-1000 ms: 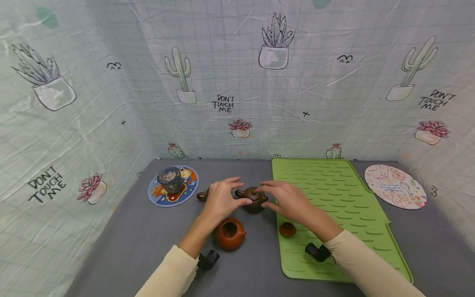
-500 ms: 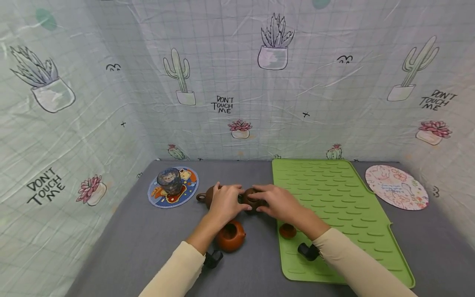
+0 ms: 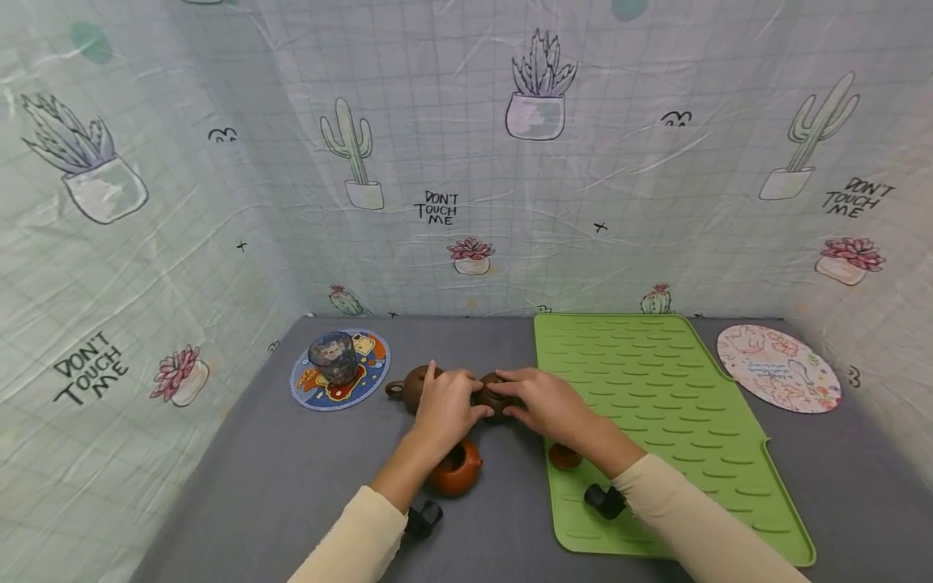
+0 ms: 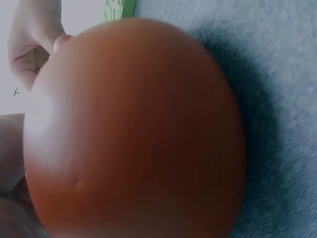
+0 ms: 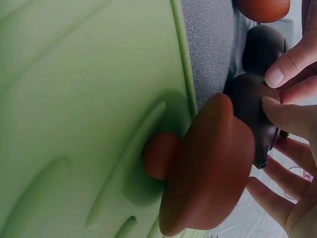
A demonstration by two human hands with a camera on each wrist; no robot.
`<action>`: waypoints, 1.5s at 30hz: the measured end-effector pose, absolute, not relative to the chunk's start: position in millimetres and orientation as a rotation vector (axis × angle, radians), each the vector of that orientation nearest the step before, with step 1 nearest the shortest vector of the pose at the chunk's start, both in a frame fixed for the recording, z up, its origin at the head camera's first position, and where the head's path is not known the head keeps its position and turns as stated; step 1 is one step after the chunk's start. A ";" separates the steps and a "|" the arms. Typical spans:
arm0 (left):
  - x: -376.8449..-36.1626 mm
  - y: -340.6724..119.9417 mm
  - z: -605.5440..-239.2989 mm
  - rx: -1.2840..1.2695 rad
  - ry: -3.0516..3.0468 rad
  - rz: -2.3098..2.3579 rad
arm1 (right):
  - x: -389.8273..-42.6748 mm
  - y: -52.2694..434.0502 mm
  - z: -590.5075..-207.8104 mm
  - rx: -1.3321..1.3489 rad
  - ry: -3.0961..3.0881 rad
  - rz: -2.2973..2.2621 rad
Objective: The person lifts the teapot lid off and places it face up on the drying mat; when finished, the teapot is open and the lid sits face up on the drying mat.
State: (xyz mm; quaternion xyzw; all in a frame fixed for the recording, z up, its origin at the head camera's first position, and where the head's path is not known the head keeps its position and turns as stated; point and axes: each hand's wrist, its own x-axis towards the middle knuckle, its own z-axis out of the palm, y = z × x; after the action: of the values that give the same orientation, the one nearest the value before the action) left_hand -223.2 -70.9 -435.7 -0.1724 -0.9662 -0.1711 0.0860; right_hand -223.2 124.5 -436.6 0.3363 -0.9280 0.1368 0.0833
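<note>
Both my left hand (image 3: pixel 446 403) and right hand (image 3: pixel 543 398) clasp the dark brown teapot (image 3: pixel 496 393) on the grey table (image 3: pixel 255 486); its loose lid might slip off if I tilt it

Two teapots stand side by side mid-worktop (image 3: pixel 240 478): one teapot (image 3: pixel 411 385) at 9 o'clock of the other teapot (image 3: pixel 496 394), which sits between the left hand (image 3: pixel 446 407) and right hand (image 3: pixel 547 402). An open teapot (image 3: pixel 455 472) lies at 6 o'clock of them. The mat (image 3: pixel 656 405) spreads at 3 o'clock, a lid (image 3: pixel 564 458) on its near left edge. A glass (image 3: pixel 332 358) stands on a coaster (image 3: pixel 372 356) at 10 o'clock. A round mat (image 3: pixel 777 368) lies far at 2 o'clock.
</note>
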 end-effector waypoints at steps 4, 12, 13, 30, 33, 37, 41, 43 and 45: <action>-220.9 -69.3 -437.5 -0.520 -2.853 -0.504 | -223.6 124.6 -436.8 1.011 -2.758 0.425; -217.2 -66.7 -439.0 -0.530 -2.824 -0.468 | -224.9 125.3 -435.4 1.028 -2.764 0.455; -216.6 -66.5 -438.9 -0.531 -2.820 -0.468 | -225.0 125.3 -435.5 1.032 -2.760 0.459; -217.8 -69.3 -438.4 -0.545 -2.842 -0.459 | -229.1 125.8 -432.2 1.023 -2.817 0.541; -218.8 -70.9 -437.5 -0.552 -2.866 -0.457 | -232.2 128.1 -429.9 1.010 -2.833 0.641; -219.8 -73.0 -437.8 -0.568 -2.878 -0.477 | -234.0 131.5 -426.7 1.005 -2.822 0.733; -221.1 -73.3 -438.1 -0.607 -2.867 -0.555 | -234.1 135.2 -423.5 0.969 -2.768 0.761; -221.7 -72.8 -438.0 -0.618 -2.863 -0.589 | -234.1 136.8 -421.8 0.936 -2.735 0.774; -222.3 -72.0 -438.1 -0.610 -2.867 -0.610 | -234.2 137.9 -420.2 0.916 -2.703 0.787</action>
State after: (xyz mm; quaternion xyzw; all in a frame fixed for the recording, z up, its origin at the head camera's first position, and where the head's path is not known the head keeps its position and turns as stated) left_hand -222.3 -72.0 -438.1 -0.2030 -0.9550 -0.2032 0.0736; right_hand -234.2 137.9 -420.2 0.3082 -0.9093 0.2649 0.0903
